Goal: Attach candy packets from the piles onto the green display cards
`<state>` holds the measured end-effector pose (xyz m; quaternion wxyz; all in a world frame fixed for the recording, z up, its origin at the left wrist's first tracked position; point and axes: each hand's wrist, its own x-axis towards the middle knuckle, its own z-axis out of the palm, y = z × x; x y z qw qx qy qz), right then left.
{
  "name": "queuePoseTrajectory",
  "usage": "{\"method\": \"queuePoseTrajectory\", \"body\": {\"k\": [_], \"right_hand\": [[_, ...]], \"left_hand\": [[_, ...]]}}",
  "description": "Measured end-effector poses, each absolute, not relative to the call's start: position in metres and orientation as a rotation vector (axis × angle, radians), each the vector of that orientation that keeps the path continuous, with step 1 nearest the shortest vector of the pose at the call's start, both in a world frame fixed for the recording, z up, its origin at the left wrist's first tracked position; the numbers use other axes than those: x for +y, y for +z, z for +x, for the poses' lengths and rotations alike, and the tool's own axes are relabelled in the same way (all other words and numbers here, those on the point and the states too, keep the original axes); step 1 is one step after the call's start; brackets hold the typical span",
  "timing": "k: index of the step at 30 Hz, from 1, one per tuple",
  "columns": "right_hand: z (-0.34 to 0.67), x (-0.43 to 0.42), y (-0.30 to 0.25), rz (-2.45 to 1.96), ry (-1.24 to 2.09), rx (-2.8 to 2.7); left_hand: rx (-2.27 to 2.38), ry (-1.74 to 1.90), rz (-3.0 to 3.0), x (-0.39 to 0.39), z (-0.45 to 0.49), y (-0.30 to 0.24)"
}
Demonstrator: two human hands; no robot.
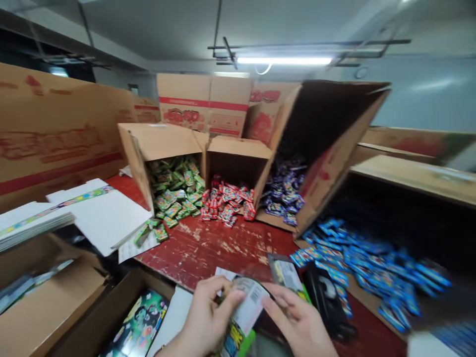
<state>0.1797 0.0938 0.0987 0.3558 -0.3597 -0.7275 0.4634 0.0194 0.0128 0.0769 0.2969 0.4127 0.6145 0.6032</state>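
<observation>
A printed plastic pouch [242,308] with a white barcode label is held low in front of me, its lower part green and yellow. My left hand [208,315] pinches its left side between thumb and fingers. On the opposite side, my right hand [293,317] grips the edge, thumb resting by the label. Just beyond my right hand lies a similar pouch [285,273] on the red table [208,248]. Next to that pouch sits a black device [323,297], possibly a tape dispenser.
Tipped cartons spill green packets [174,191], red packets [226,201], purple packets [284,193] and blue packets [375,263]. White flat cartons [107,213] are stacked at left. An open box [67,322] with a colourful printed package [139,322] stands at the lower left.
</observation>
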Motion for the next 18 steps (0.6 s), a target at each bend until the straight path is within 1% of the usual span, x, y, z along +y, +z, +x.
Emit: {"method": "queuePoseTrajectory", "body": {"k": [2, 5, 8, 12, 15, 18], "right_hand": [[0.169, 0.088, 0.103, -1.003, 1.288, -1.785], [0.159, 0.091, 0.105, -1.043, 1.251, -1.757], [0.153, 0.098, 0.095, -1.043, 1.248, -1.776], [0.145, 0.091, 0.062, -1.09, 1.404, -1.728], [0.138, 0.072, 0.027, -1.125, 1.564, -1.688], [0.134, 0.053, -0.002, -1.101, 1.655, -1.681]], "left_hand": [[1.534, 1.558, 0.985, 0.012, 0.017, 0.072], [1.363, 1.503, 0.931, 0.019, 0.012, 0.065], [1.267, 1.528, 0.835, 0.032, 0.007, 0.062], [1.258, 1.567, 0.731, 0.046, 0.002, 0.064], [1.298, 1.607, 0.673, 0.048, -0.003, 0.069], [1.341, 1.615, 0.653, 0.045, -0.008, 0.078]]}}
